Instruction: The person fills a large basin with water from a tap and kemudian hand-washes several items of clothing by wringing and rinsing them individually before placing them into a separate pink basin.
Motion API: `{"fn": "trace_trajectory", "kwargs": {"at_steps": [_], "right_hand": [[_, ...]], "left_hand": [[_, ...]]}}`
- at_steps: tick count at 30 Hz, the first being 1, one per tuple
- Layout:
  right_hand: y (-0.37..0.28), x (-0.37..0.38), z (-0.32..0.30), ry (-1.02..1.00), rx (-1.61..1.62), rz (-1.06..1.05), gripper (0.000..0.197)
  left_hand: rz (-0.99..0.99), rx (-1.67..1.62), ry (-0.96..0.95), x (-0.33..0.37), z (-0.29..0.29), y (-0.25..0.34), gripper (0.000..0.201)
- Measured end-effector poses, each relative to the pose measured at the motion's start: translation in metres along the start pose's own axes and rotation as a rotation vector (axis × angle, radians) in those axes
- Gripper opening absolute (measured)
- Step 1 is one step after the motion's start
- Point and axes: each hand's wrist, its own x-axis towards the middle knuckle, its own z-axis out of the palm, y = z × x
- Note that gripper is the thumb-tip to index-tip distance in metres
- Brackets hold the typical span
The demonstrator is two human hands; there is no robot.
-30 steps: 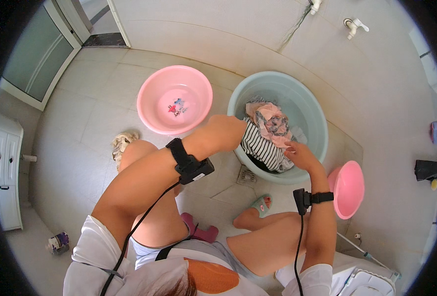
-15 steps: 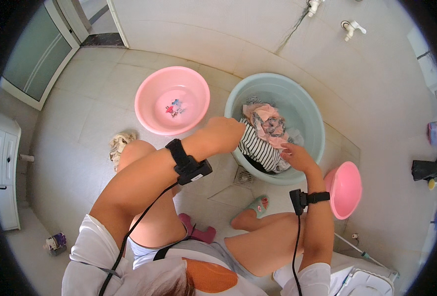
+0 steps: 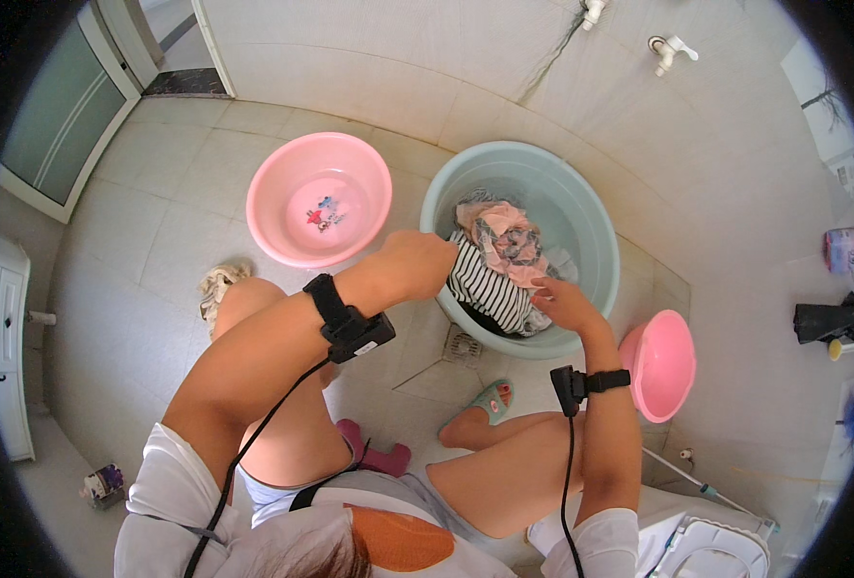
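Note:
A blue-green tub [image 3: 596, 207] holds water and a heap of wet laundry. My left hand [image 3: 423, 264] is a fist at the tub's left rim, closed on the left end of a black-and-white striped garment [image 3: 490, 290]. Its fingertips are hidden by the back of the hand. At the heap's right side, the bent fingers of my right hand [image 3: 564, 304] grip the striped garment's other end, touching the pink cloth too. That crumpled pink cloth [image 3: 504, 234] with grey patterned parts lies just beyond the stripes. Dark fabric shows beneath, near the tub's front.
A larger pink basin [image 3: 263, 197] with a printed bottom stands left of the tub. A smaller pink basin [image 3: 660, 366] leans at the right. A floor drain [image 3: 463, 349] lies in front of the tub, and a white tap [image 3: 671, 53] juts from the wall.
The whole scene has shifted slightly left in the view. Both hands stay at the same places on the laundry, with hardly any visible movement of the cloth.

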Motion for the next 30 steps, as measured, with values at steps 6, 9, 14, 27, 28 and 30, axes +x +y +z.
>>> {"fn": "trace_trajectory", "kwargs": {"at_steps": [6, 9, 14, 27, 28, 30], "right_hand": [[0.008, 0.000, -0.001, -0.002, -0.024, -0.009, 0.043], [0.010, 0.000, 0.000, 0.000, 0.006, -0.001, 0.042], [0.010, 0.001, 0.000, -0.004, -0.004, -0.021, 0.042], [0.009, 0.000, -0.001, 0.000, -0.019, -0.014, 0.042], [0.008, 0.000, 0.000, -0.002, -0.017, -0.008, 0.042], [0.009, 0.000, 0.000, -0.004, -0.014, 0.000, 0.042]], "left_hand": [[0.008, -0.013, 0.015, 0.000, -0.001, 0.001, 0.015], [0.007, -0.009, 0.016, -0.001, -0.002, 0.001, 0.015], [0.014, -0.007, 0.018, 0.000, -0.001, 0.000, 0.016], [0.041, -0.027, 0.007, -0.001, 0.002, -0.003, 0.018], [0.034, -0.031, 0.005, 0.000, 0.002, -0.003, 0.018], [0.033, -0.027, 0.003, -0.001, 0.001, -0.003, 0.018]]}}
